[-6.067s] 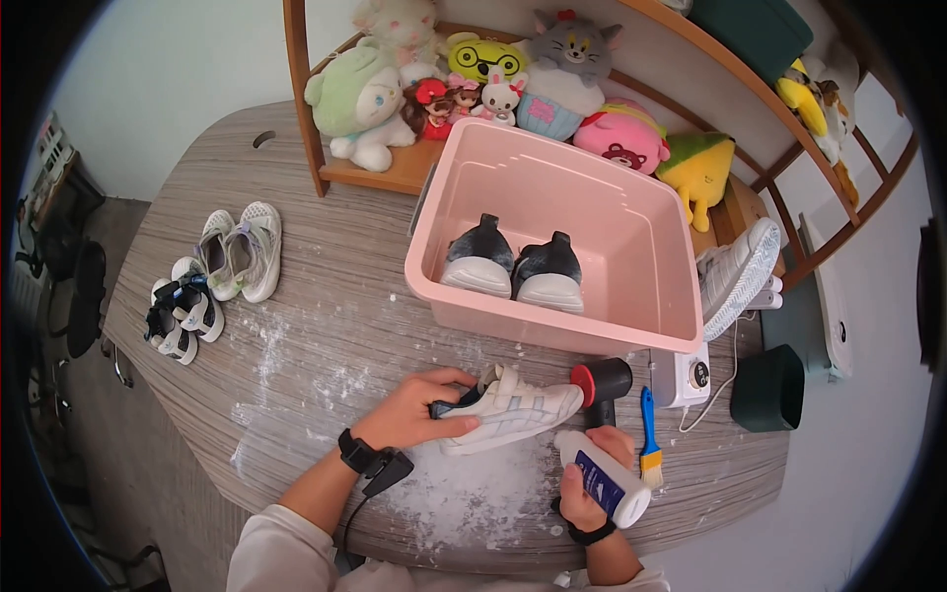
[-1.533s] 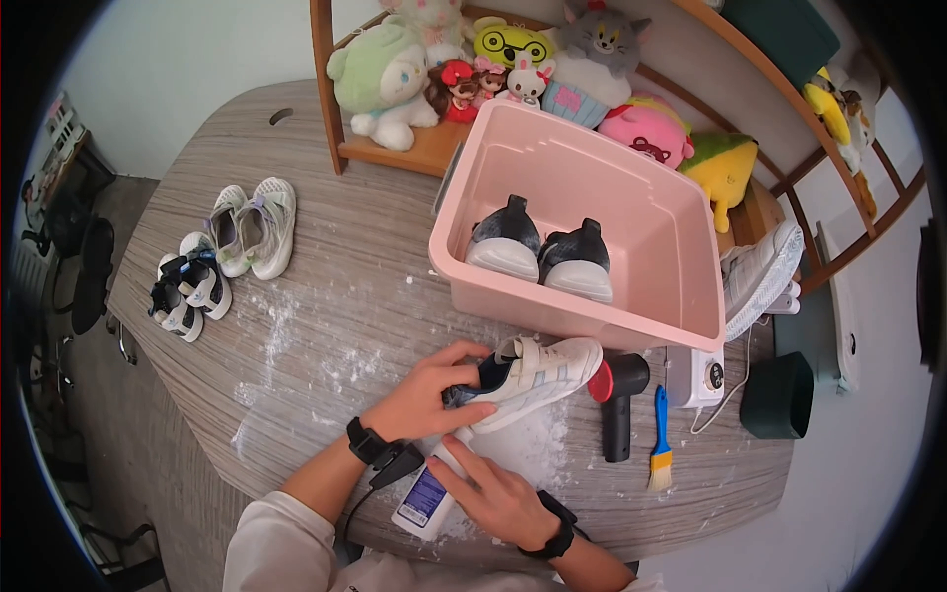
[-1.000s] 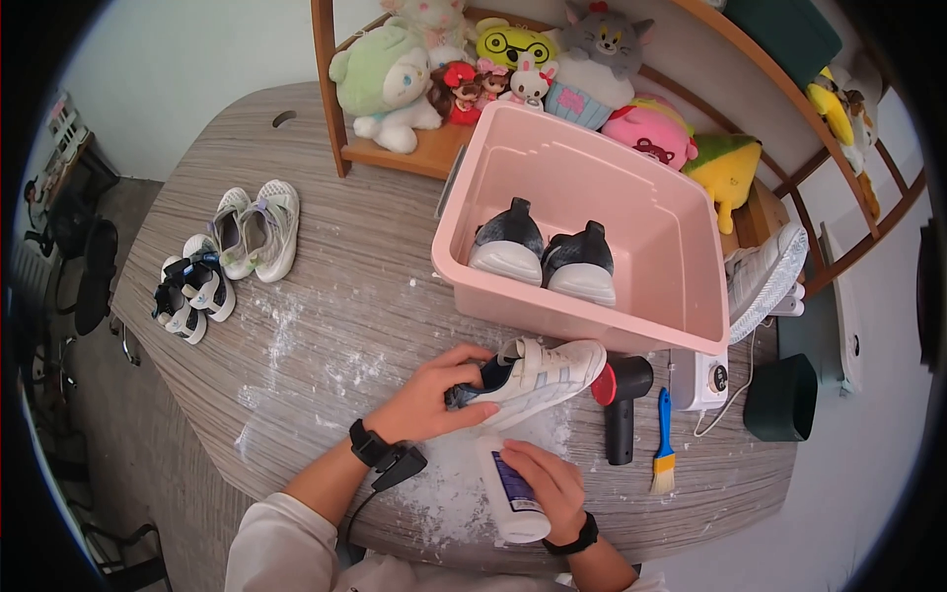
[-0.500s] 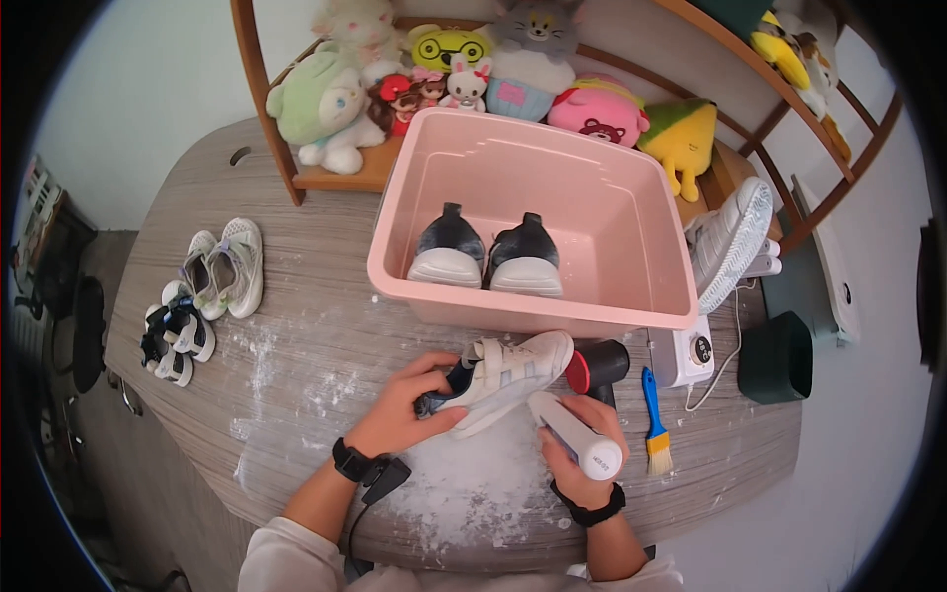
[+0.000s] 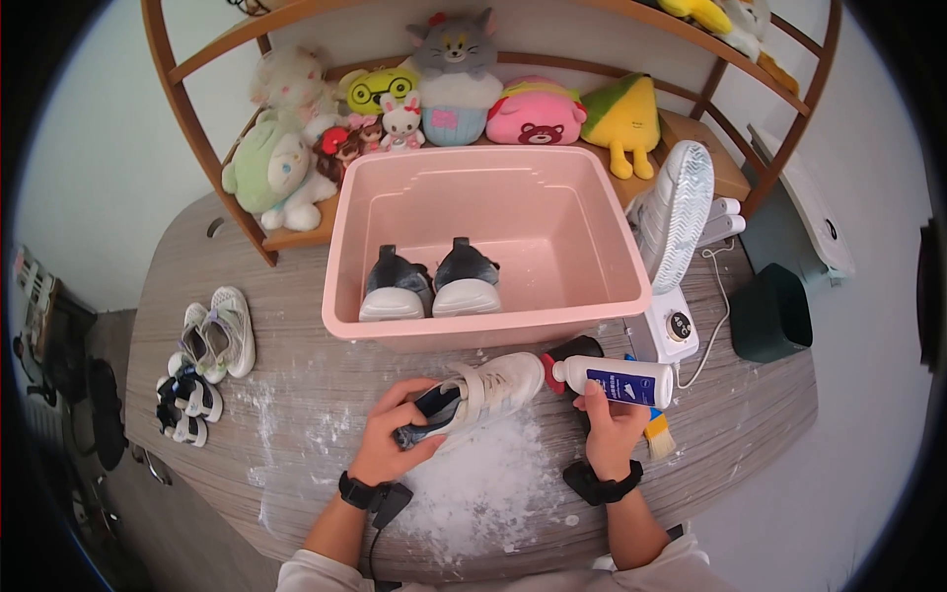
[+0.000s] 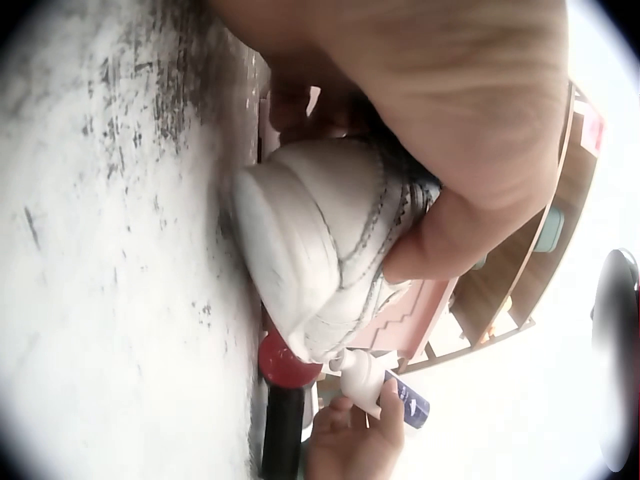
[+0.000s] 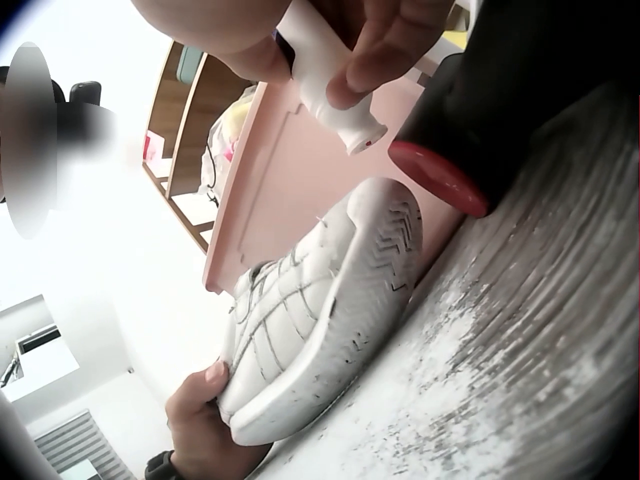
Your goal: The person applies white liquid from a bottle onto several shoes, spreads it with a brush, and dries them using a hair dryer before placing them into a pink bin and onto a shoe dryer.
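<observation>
In the head view, we see the left hand (image 5: 395,434) gripping a white strapped shoe (image 5: 505,383) at its heel end, thumb and fingers parted by the heel's width. The right hand (image 5: 614,429) pinches a white bottle (image 5: 631,383) with a blue label, fingers closed to its width. The shoe is over white powder (image 5: 483,488) towards the tabletop's (image 5: 296,316) front edge, before a pink bin (image 5: 483,333) holding two dark shoes (image 5: 467,296). A black hair dryer (image 5: 580,347) with a red nozzle lies by the shoe's toe, and a paintbrush (image 5: 660,436) lies to its right. In the left wrist view, we see the heel close up, fingers on either side of it. In the right wrist view, we see the bottle's spout pointing down near the toe, apart from it, with the fingers around the bottle.
</observation>
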The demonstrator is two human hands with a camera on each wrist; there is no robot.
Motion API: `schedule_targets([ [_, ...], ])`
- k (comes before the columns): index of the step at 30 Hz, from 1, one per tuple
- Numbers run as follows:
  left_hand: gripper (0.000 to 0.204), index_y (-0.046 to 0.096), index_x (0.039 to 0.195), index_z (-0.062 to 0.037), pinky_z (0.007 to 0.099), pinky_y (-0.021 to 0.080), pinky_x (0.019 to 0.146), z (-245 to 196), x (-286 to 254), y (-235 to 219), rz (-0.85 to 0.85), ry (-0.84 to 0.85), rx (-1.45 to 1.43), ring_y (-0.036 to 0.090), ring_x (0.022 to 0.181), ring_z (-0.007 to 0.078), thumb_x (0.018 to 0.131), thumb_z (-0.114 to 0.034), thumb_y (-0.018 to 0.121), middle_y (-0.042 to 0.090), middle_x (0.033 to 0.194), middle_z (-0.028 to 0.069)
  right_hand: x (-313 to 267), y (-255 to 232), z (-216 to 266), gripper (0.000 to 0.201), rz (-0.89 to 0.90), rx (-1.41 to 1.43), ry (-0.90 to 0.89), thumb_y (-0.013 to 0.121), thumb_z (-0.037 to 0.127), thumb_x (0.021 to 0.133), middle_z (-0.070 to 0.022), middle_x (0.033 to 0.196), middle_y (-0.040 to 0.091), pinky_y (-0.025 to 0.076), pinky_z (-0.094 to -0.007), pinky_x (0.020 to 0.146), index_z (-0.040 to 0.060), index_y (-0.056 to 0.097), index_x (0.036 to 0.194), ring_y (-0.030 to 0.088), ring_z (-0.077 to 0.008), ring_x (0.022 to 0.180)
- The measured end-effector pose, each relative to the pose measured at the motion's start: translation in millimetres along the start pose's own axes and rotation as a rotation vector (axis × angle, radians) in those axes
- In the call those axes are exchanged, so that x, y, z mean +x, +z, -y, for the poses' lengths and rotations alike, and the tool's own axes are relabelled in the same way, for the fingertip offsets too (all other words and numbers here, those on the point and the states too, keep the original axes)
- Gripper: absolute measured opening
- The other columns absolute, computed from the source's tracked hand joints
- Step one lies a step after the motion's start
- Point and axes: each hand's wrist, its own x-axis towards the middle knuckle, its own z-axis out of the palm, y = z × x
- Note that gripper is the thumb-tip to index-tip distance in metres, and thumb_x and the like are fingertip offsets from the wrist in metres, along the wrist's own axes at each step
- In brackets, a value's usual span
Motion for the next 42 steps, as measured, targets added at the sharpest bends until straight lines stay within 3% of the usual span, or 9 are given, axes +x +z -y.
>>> schedule_targets([
  [4,0.025,0.058,0.077,-0.0055,0.0402,0.046,0.091,-2.9,3.6,-4.8,-0.051,0.149,0.268,0.056,0.1,0.0296,0.068,0.001,0.08,0.065,0.135,0.0152,-0.9,3.8,2.8,0.025,0.005,0.027,-0.025,0.071,0.002,0.095,-0.0088,0.098,0.071,0.056,-0.0257,0.066,-0.004,0.062,0.117,0.067,-0.0117,0.073],
  [11,0.025,0.057,0.076,-0.0088,0.044,0.039,0.1,4.5,-1.2,-3.3,-0.075,0.176,0.374,0.048,0.105,0.0337,0.06,0.008,0.067,0.071,0.125,0.0097,-5.7,2.1,-5.2,0.033,0.044,0.005,-0.061,0.077,0.0,0.089,-0.0094,0.101,0.071,0.056,-0.028,0.075,-0.0045,0.064,0.119,0.068,-0.0141,0.08],
  [14,0.029,0.053,0.078,-0.0092,0.0459,0.038,0.101,6.2,0.3,0.4,-0.142,0.187,0.398,0.046,0.106,0.0342,0.057,0.01,0.061,0.073,0.116,0.0081,-5.6,1.6,0.3,0.026,0.092,-0.082,-0.085,0.079,0.002,0.085,-0.0072,0.093,0.073,0.056,-0.0287,0.076,-0.0034,0.068,0.108,0.069,-0.0133,0.08],
  [19,0.036,0.048,0.09,-0.0089,0.0462,0.037,0.105,-12.0,1.7,-1.3,-0.115,0.043,0.14,0.046,0.108,0.0341,0.062,0.013,0.057,0.069,0.11,0.0083,-9.0,-0.8,2.5,0.026,0.234,-0.089,-0.093,0.08,0.006,0.076,-0.0079,0.085,0.072,0.055,-0.0289,0.071,-0.0027,0.069,0.098,0.069,-0.0124,0.078],
  [26,0.041,0.054,0.103,-0.0051,0.0356,0.042,0.099,5.8,-5.4,14.1,-0.329,0.08,0.332,0.051,0.101,0.0277,0.067,0.013,0.058,0.06,0.106,0.0107,-8.7,-7.2,8.4,0.034,0.363,0.026,-0.003,0.079,0.002,0.073,-0.0057,0.089,0.069,0.055,-0.0284,0.071,-0.001,0.064,0.103,0.067,-0.0107,0.08],
  [28,0.043,0.057,0.109,-0.0026,0.033,0.045,0.091,17.2,-4.6,17.2,-0.527,-0.178,0.248,0.053,0.098,0.0243,0.069,0.013,0.058,0.056,0.102,0.0105,-10.0,-11.4,10.6,0.044,0.507,0.022,0.106,0.08,0.009,0.073,-0.0037,0.095,0.063,0.052,-0.0272,0.077,0.0006,0.058,0.11,0.061,-0.0104,0.083],
  [36,0.043,0.062,0.112,-0.0006,0.031,0.046,0.074,25.9,-9.6,1.1,-0.421,-0.254,0.269,0.056,0.08,0.0221,0.071,0.01,0.057,0.063,0.092,0.0112,-16.8,-3.9,13.3,0.038,0.71,-0.174,-0.172,0.083,0.01,0.072,-0.0104,0.093,0.071,0.055,-0.0318,0.077,-0.0021,0.067,0.104,0.069,-0.02,0.082],
  [40,0.044,0.064,0.112,-0.0044,0.028,0.046,0.067,9.0,-6.7,1.2,-0.294,-0.401,0.31,0.056,0.073,0.0208,0.071,0.01,0.056,0.063,0.087,0.0105,-11.0,-0.3,10.6,0.037,0.785,0.058,-0.174,0.076,0.001,0.079,-0.0124,0.104,0.067,0.051,-0.0372,0.092,0.0018,0.058,0.111,0.066,-0.0226,0.099],
  [42,0.043,0.065,0.11,-0.0066,0.0335,0.05,0.072,11.3,-6.5,1.3,-0.242,-0.403,0.324,0.061,0.077,0.028,0.07,0.008,0.06,0.065,0.091,0.0127,-15.0,2.1,12.4,0.034,0.76,0.103,-0.09,0.072,-0.002,0.081,-0.0154,0.106,0.067,0.051,-0.0424,0.095,0.0034,0.053,0.109,0.065,-0.0259,0.103],
])
